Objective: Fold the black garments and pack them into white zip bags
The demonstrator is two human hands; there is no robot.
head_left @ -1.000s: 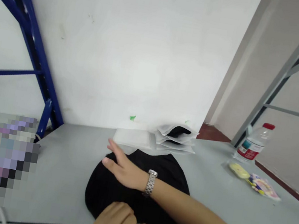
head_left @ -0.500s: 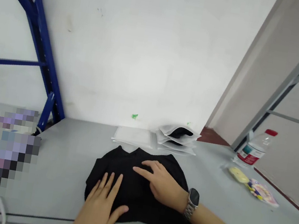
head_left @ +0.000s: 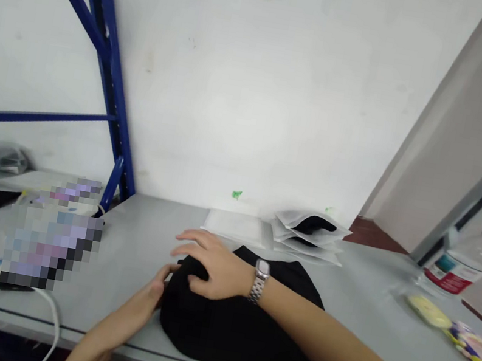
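Observation:
A black cloth [head_left: 225,332] lies bunched on the grey table, its near right part hanging over the front edge. At the cloth's left edge, my left hand [head_left: 152,292] is closed on the fabric, with most of its fingers hidden behind or under it. Over the cloth's upper left part, my right hand [head_left: 220,266] is open, fingers stretched to the left and thumb apart below them. A dark fold of the cloth shows between that thumb and the fingers. A metal-band watch [head_left: 259,282] is on my right wrist.
At the back stand flat white packets [head_left: 233,226] and a stack of white pouches [head_left: 308,236] with black contents. A red-capped bottle [head_left: 463,261] and a yellow item [head_left: 428,312] are at right. White cables [head_left: 53,309] and a blue frame [head_left: 114,79] are at left.
My left hand has gone from lying flat on the cloth to its left edge. My right hand has moved left across it. The view has turned to the left.

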